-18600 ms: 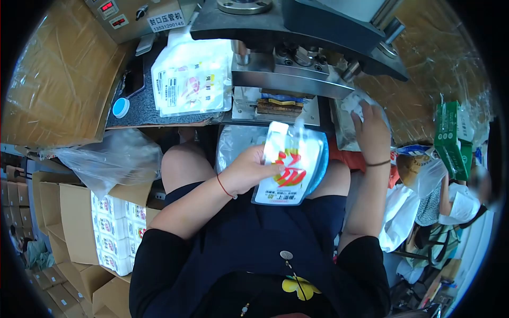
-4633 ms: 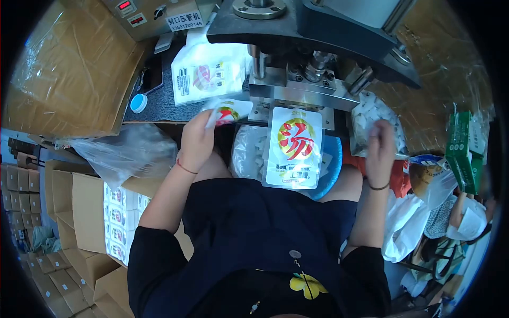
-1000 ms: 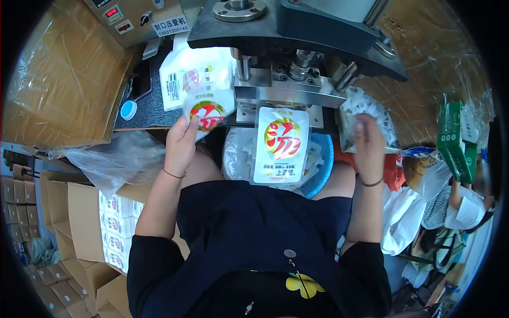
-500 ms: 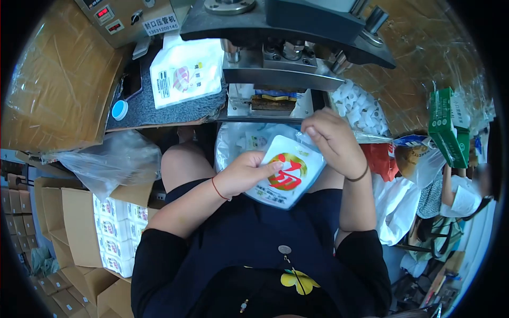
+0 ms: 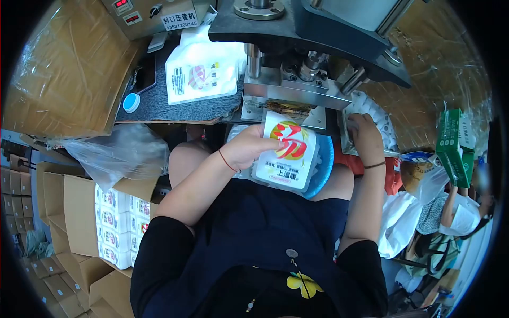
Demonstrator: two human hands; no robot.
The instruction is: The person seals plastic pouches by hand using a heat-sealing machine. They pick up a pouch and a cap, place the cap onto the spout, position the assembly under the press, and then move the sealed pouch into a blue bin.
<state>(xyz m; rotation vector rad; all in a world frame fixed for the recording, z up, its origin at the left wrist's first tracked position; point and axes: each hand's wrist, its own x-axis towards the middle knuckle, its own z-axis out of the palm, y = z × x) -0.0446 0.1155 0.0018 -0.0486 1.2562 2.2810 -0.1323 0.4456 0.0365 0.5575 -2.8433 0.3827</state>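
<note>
The L hand (image 5: 249, 148) grips a soup pouch (image 5: 286, 151), white w/ a big red character. The thumb is on its printed face and the other fingers are wrapped round its left edge. The pouch stands nearly upright above the lap, its top edge tucked just under the metal press head (image 5: 289, 93) of the sealing machine (image 5: 302, 32).

The R hand (image 5: 363, 135) is off to the right, fingers curled down into a pile of white plastic spouts (image 5: 371, 111). Can't tell whether it holds any.

A blue basin (image 5: 323, 164) sits behind & below the pouch, mostly hidden by it. Left of the press, a stack of printed pouches (image 5: 204, 74) lies on a grey mat (image 5: 159, 106), w/ a blue cap (image 5: 131, 102) near the mat's left end. The control box (image 5: 159, 16) w/ red displays is above.

Lower left there's a crumpled clear plastic bag (image 5: 124, 151) over an open carton of white boxes (image 5: 114, 222). Far right are green boxes (image 5: 453, 146) & another person (image 5: 458, 206), well apart from both hands.
</note>
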